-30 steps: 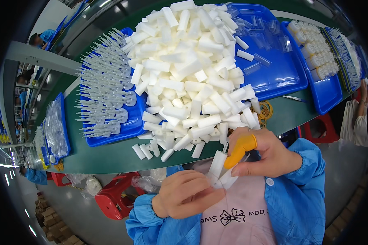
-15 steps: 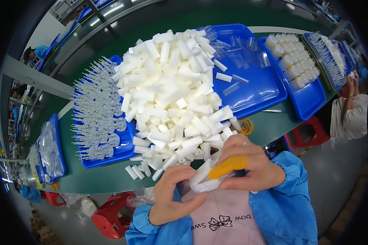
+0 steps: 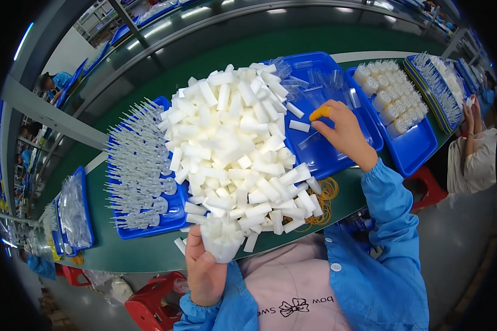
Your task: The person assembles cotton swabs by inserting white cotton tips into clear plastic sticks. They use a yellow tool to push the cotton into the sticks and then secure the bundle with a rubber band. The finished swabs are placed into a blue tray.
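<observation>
My left hand grips a white cup-shaped bundle between thumb and fingers, at the near edge of the table. Its top looks like several white foam pieces side by side; whether a clear sleeve wraps them I cannot tell. My right hand, a yellow finger cot on one finger, reaches over the large blue tray. Its thumb and that finger are apart, with nothing seen between them. Close to them lies a white foam cylinder. Clear plastic tubes lie toward the tray's far side.
A big heap of white foam cylinders covers the table's middle. To its left stands a blue tray of thin-stemmed clear plastic parts. Yellow rubber bands lie near the front edge. At right, another blue tray carries finished-looking white bundles.
My right hand has left the white bundle and moved up and right over the blue tray. My left hand now holds the bundle alone, shifted left and tipped upright.
</observation>
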A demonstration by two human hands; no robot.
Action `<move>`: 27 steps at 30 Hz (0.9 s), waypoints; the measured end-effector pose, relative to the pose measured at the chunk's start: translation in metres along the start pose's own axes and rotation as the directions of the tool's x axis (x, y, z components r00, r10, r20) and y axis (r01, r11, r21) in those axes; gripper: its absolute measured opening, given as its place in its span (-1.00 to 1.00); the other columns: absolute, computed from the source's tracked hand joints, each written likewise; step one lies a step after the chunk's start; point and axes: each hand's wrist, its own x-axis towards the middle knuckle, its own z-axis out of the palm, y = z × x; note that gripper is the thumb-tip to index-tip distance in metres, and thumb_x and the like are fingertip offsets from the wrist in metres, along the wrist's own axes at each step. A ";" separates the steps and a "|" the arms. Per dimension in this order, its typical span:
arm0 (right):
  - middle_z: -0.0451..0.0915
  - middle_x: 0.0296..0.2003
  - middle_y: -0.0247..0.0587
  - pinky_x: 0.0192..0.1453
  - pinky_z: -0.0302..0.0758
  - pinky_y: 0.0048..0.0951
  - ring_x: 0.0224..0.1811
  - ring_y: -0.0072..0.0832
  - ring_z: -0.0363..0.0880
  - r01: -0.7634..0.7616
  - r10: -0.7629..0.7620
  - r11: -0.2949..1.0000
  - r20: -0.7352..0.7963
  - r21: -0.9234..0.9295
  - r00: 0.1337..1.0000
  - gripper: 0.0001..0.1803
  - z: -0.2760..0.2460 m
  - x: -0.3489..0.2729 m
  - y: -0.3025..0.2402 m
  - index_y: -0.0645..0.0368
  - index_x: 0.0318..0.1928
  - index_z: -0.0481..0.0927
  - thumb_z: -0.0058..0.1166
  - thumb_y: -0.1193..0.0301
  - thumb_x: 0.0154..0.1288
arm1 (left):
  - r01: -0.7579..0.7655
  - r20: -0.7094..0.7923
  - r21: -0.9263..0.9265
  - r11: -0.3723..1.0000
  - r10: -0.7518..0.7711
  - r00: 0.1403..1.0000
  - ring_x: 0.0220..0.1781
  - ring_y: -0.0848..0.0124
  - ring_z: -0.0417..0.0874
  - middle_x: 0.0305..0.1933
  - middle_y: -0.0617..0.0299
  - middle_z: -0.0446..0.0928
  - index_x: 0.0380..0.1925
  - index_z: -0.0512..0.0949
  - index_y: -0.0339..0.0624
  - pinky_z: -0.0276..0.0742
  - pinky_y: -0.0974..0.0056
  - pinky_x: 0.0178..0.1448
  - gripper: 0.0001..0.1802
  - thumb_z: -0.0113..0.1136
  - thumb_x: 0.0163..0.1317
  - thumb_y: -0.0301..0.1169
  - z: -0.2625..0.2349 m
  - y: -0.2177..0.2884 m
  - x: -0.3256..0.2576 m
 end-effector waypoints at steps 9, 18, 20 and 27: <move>0.51 -0.37 -0.26 -0.16 0.37 -0.29 -0.25 -0.26 0.44 0.099 -0.091 0.988 0.075 -0.117 0.993 -0.88 0.024 0.016 0.001 0.11 -0.41 0.62 0.23 0.38 0.02 | 0.012 0.013 0.008 1.000 -0.012 1.000 0.03 0.28 0.51 0.10 0.11 0.41 0.23 0.17 -0.21 0.50 0.20 -0.08 -0.21 0.31 0.02 -0.25 0.001 -0.003 0.001; 0.47 -0.30 -0.25 -0.09 0.36 -0.29 -0.19 -0.27 0.42 0.144 -0.139 0.989 0.196 -0.015 0.971 -0.84 -0.003 -0.001 -0.001 0.12 -0.36 0.62 0.25 0.42 -0.02 | 0.032 -0.011 0.018 0.999 -0.032 0.999 0.04 0.27 0.51 0.11 0.10 0.40 0.19 0.19 -0.20 0.52 0.23 -0.10 -0.21 0.34 0.01 -0.20 0.002 -0.005 0.005; 0.46 -0.24 -0.23 -0.08 0.37 -0.30 -0.16 -0.26 0.42 0.209 -0.159 0.967 0.292 -0.146 0.943 -0.82 0.000 -0.007 -0.007 0.14 -0.35 0.61 0.26 0.42 -0.03 | 0.044 -0.005 0.026 0.999 -0.044 0.999 0.04 0.27 0.51 0.11 0.10 0.40 0.18 0.20 -0.20 0.52 0.24 -0.10 -0.22 0.34 0.01 -0.18 0.006 -0.005 0.005; 0.53 -0.28 -0.11 -0.17 0.45 -0.23 -0.25 -0.17 0.53 0.079 -0.054 0.979 0.136 -0.190 0.989 -0.60 -0.002 -0.026 -0.028 0.22 -0.06 0.51 0.22 0.41 0.04 | 0.050 0.011 0.028 0.998 -0.051 0.999 0.08 0.28 0.51 0.11 0.09 0.42 0.15 0.23 -0.23 0.53 0.24 -0.02 -0.28 0.31 0.06 -0.18 0.006 -0.003 0.006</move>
